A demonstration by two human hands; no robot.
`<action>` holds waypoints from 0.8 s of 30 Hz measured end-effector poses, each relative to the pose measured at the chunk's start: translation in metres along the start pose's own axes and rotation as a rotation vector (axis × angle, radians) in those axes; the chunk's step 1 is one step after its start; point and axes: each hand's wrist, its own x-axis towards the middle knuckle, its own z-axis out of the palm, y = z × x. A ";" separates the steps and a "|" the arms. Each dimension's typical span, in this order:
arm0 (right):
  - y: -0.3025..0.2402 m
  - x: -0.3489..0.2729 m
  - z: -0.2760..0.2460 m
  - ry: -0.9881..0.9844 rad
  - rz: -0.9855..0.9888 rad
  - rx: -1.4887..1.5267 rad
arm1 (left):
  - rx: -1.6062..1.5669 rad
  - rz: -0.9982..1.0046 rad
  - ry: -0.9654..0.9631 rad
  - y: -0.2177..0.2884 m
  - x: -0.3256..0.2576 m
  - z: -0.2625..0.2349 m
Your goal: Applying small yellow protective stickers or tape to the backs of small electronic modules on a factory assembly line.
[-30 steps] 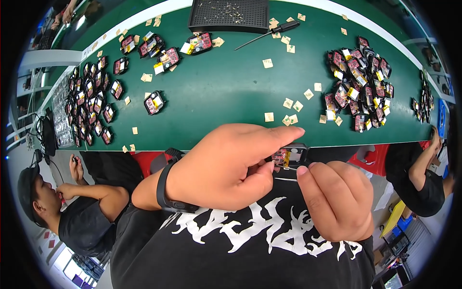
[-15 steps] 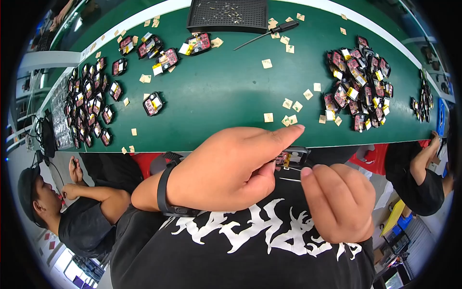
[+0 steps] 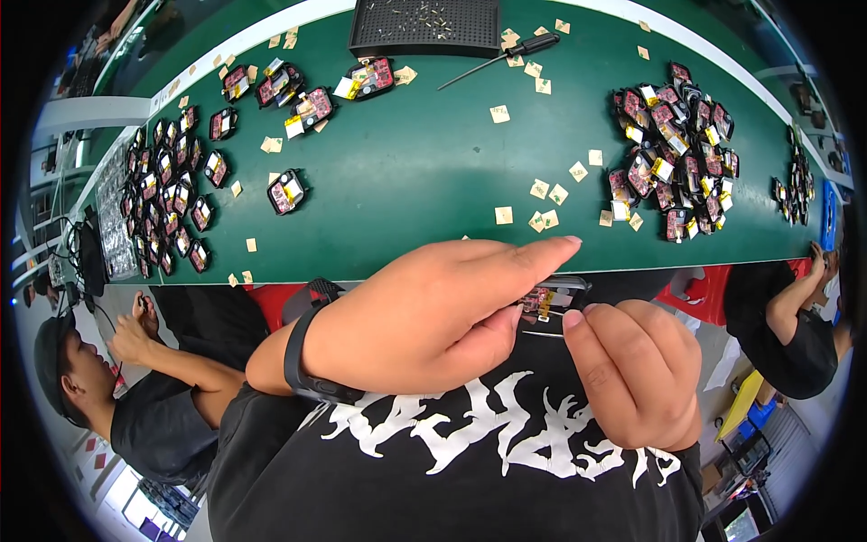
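In front of my chest, just off the near table edge, my left hand [image 3: 442, 312] grips a small black device casing with a red circuit board [image 3: 548, 300]. Its fingers cover much of the casing. My right hand [image 3: 637, 375] pinches a pair of thin silver tweezers [image 3: 542, 334], whose prongs reach left to the board. Where exactly the tips touch, I cannot make out. One similar open casing [image 3: 286, 191] lies alone on the table beyond my left forearm.
The green table [image 3: 406, 181] bears a pile of casings [image 3: 673, 154] at the right and rows of them [image 3: 163, 194] at the left. A black tray [image 3: 424, 41], a screwdriver [image 3: 501, 61] and scattered paper squares lie farther back. People sit at both sides [image 3: 149, 388].
The casing has shifted slightly right and turned a little, showing more of its board. The tweezers' prongs have moved slightly closer to it. The person at the left has moved their hands.
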 end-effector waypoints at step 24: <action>0.002 -0.003 0.002 -0.032 -0.043 0.020 | -0.115 -0.081 -0.100 -0.005 -0.004 -0.002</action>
